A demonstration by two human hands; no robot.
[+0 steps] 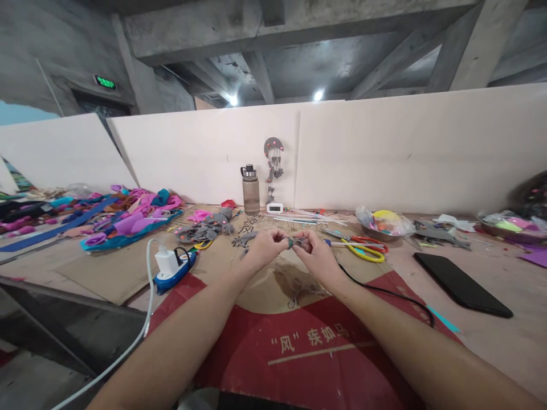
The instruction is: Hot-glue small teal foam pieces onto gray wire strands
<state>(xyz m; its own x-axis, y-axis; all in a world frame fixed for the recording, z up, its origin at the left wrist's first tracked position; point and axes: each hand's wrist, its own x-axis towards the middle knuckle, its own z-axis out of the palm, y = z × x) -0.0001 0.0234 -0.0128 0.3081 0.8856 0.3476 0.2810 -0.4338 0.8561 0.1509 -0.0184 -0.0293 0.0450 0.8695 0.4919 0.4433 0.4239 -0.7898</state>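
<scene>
My left hand [265, 249] and my right hand [318, 257] meet over the cardboard, thumbs and fingertips pinched together. Between them is a small grey and green piece [292, 243], too small to make out its kind. Thin strings [297, 285] lie in a loose tangle on the cardboard just below the hands. Beyond my left fingers lie grey felt pieces [245, 239]. Close to my right hand are yellow-handled scissors [363, 252] and a tool with a blue end [328, 242], which may be a glue gun or screwdriver.
A red and brown cardboard sheet [299, 353] covers the table's front. A bottle [250, 191], small clock [274, 208] and hanging grey felt moon [273, 147] stand at the back. Left are a power strip [175, 273] and felt scraps [137, 219]; right, a phone [461, 285] and a bowl [384, 230].
</scene>
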